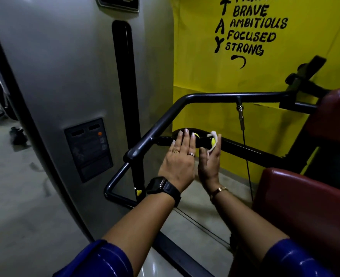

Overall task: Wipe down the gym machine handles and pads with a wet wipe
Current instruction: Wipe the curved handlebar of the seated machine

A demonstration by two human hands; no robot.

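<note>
R fingers (217, 142) clamped on wet wipe (213, 136) at handle (165, 141) end, L hand (180, 156) fingers flat, together

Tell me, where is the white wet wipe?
The crumpled white wet wipe is in the right hand, pressed against the yellow-tipped end of the black handle, right of the left hand.

Dim indoor light, dark toward the corners. The yellow wall (265, 76) is brightest. Soft glare streaks the grey machine shroud (65, 66) and blue sleeves (97, 260). Wide-angle distortion bends straight edges; the top-right handle (313, 66) is blurred.
</note>
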